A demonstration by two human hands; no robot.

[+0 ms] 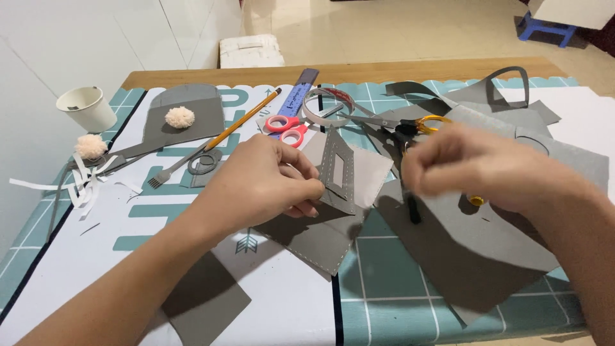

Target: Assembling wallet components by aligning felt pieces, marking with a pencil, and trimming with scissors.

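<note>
Presently, the left hand pinched a small grey stitched piece between thumb and fingertips, holding it tilted above a larger grey sheet on the cutting mat; the piece sat near the middle of the table, just left of the right hand. The right hand was blurred, its fingers curled together; whether it gripped anything, perhaps thread or a needle, could not be told.

The piece appeared thin, light and flexible, likely felt or faux leather with punched holes along its edges; in my judgement it would bend readily and was best held at a border beside the stitch line, as the left hand did.

Surroundings: 2 pairs of scissors, 1 pink-handled and 1 yellow-handled, lay behind the hands; a pencil, a blue ruler, a pronged punch tool and a grey ring lay to the left; 2 pale pom-poms and a white paper cup sat at far left, with white paper strips near; grey offcuts crowded the right side and lay under the right hand.
</note>
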